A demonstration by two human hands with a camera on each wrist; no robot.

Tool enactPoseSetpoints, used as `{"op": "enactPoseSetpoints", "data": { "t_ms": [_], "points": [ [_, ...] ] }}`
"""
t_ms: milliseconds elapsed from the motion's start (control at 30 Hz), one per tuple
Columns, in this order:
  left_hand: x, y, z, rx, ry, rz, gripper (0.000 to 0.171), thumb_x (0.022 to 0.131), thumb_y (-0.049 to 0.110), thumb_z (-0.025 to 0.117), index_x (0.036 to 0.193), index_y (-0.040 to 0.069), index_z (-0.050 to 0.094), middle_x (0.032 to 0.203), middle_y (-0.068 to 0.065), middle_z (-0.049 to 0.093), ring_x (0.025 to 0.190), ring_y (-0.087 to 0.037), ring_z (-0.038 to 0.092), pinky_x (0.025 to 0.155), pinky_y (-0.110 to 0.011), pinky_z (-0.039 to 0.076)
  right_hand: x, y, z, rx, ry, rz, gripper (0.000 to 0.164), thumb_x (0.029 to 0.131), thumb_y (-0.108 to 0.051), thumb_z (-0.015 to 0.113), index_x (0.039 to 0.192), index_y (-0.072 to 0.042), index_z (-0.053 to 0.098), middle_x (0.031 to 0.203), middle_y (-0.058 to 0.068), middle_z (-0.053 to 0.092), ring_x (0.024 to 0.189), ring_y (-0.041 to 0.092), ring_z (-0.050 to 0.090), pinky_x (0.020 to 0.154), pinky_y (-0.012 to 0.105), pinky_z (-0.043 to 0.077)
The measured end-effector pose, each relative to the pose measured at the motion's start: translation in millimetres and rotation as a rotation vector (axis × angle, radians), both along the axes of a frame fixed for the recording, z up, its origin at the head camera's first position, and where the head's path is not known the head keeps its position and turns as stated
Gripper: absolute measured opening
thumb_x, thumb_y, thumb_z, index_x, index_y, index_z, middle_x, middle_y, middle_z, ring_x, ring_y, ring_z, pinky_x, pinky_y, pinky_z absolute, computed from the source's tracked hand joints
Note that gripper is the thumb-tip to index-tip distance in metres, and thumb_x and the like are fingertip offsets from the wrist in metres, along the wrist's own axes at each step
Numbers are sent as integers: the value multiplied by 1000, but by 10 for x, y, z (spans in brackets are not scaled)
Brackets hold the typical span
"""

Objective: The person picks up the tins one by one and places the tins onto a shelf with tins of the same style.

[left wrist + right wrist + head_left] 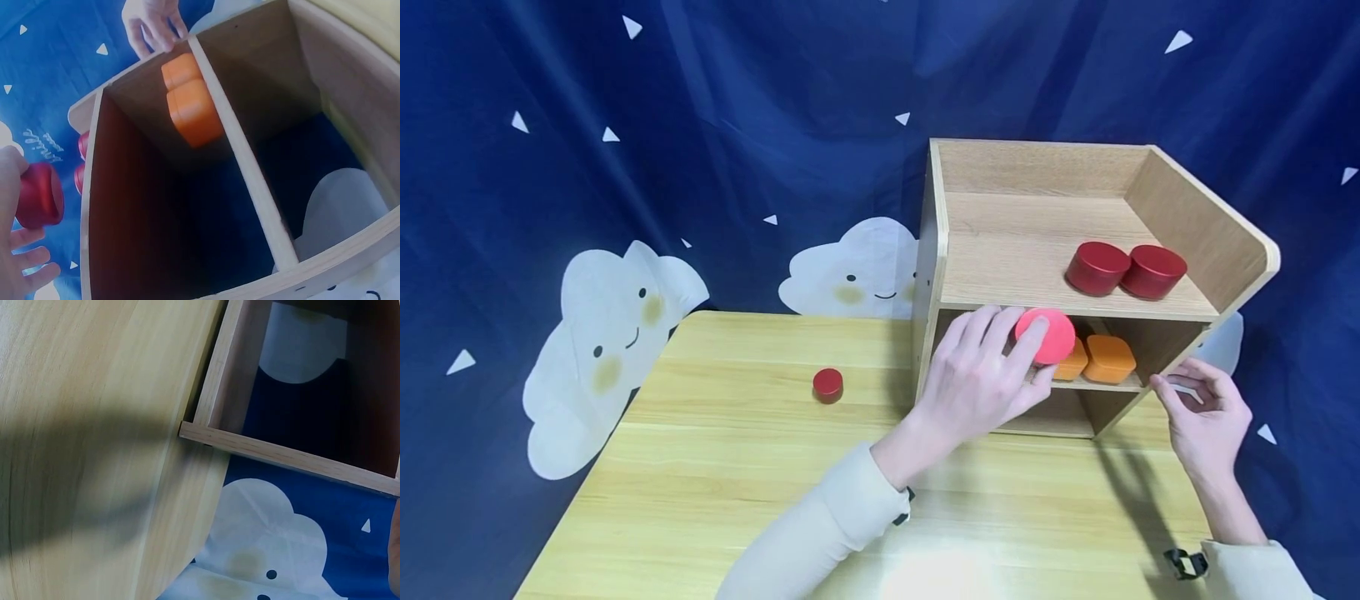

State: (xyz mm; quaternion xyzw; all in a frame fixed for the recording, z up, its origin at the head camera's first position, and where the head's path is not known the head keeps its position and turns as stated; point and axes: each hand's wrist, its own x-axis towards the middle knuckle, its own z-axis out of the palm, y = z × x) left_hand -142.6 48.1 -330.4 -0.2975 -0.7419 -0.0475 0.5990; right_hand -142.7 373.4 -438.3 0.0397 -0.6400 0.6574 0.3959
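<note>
My left hand (pixel 981 367) grips a round red tin (pixel 1051 337) between thumb and fingers, in front of the wooden shelf unit's top board (pixel 1000 250). The left wrist view shows the same red tin (pixel 41 195) beside the unit's upper edge. My right hand (pixel 1208 412) touches the unit's right side panel with its fingertips, holding no loose object. Two dark red tins (pixel 1097 268) sit side by side on the top board. Two orange square-cornered tins (pixel 1109 359) stand on the middle shelf, one partly hidden behind my left hand.
A smaller red tin (pixel 828 386) stands on the light wooden table (pixel 722 450), left of the shelf unit. Behind the table hangs a dark blue curtain (pixel 820 125) with clouds and white triangles. The top board has raised side walls.
</note>
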Motion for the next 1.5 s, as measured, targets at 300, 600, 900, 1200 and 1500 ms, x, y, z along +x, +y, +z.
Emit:
{"op": "enactPoseSetpoints", "data": {
  "t_ms": [300,600,900,1200,1500],
  "points": [
    [-140,88,152,10,-25,89,32,94,45,54,104,22,74,97,5,72,88,-14,66,75,-25,53,-10,-12,8,9,-19,-9,42,77,29,69,115,11,71,89,-5,79,76,1,74,70,8,58],
    [-261,198,259,3,-53,123,32,97,44,49,104,22,71,98,5,72,87,-13,65,72,-24,52,0,-6,14,-37,31,26,41,76,32,67,113,14,70,87,-1,80,75,4,75,70,9,59],
    [-397,266,295,-28,-135,188,33,100,46,47,110,23,68,97,6,68,83,-12,60,70,-23,50,9,-5,30,-19,-1,-6,41,77,30,68,114,12,71,88,-3,80,75,3,75,70,9,59],
    [-473,293,297,-23,-199,210,32,103,46,47,112,24,68,99,5,70,86,-13,63,66,-22,48,1,-9,21,-18,1,4,42,77,30,68,114,12,71,88,-3,80,75,3,75,70,9,58],
    [-482,373,309,-32,-320,269,38,104,51,47,119,25,71,104,6,72,92,-13,64,67,-23,49,-1,-14,14,-19,-3,-1,42,77,30,68,113,10,72,88,-3,79,75,3,75,70,9,58]
  ]
}}
